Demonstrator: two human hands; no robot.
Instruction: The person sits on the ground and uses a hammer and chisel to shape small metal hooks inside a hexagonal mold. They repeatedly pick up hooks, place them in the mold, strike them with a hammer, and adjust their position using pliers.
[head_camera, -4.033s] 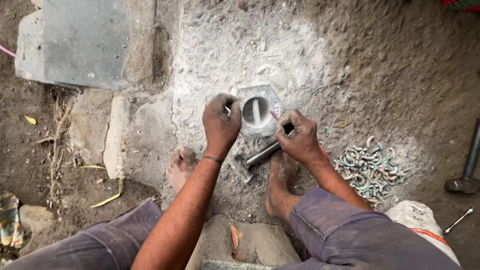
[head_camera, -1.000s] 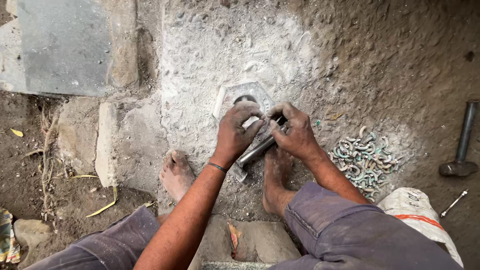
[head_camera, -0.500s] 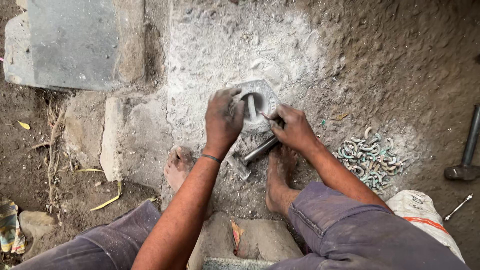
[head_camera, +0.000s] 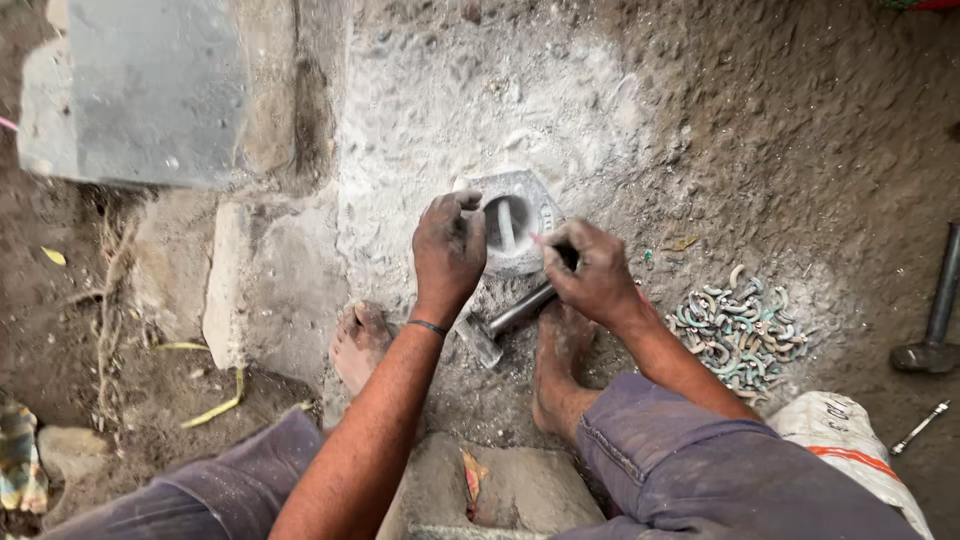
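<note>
Shifted since a second ago: left hand (head_camera: 447, 250) off the top of the grey metal die block (head_camera: 513, 226) and now at its left edge, round opening uncovered again.

Block: flat-sided, dull grey, dusted white, set into the pale ash-covered ground (head_camera: 430, 120) just ahead of both bare feet. Round hole in its middle, with a thin upright rod (head_camera: 506, 228) standing inside.

Lower right, beside the right knee: white woven sack (head_camera: 850, 440) with an orange stripe and dark print, lying crumpled on the dirt. Upper left: grey rectangular slab (head_camera: 150, 90) on a stone base.

Left hand curled, fingers bent down, fingertips touching the block's left rim; dark band on the wrist. Right hand (head_camera: 592, 275) closed in a fist around the handle of a short hammer (head_camera: 510, 320), steel head low and toward the body, between the two feet. Something small and pinkish pinched at the thumb tip, too small to tell.

Right of the right forearm: heap of small curved greenish metal pieces (head_camera: 740, 330). Far right: second hammer (head_camera: 935, 320) lying on the dirt, thin metal tool (head_camera: 920, 428) below it.
</note>
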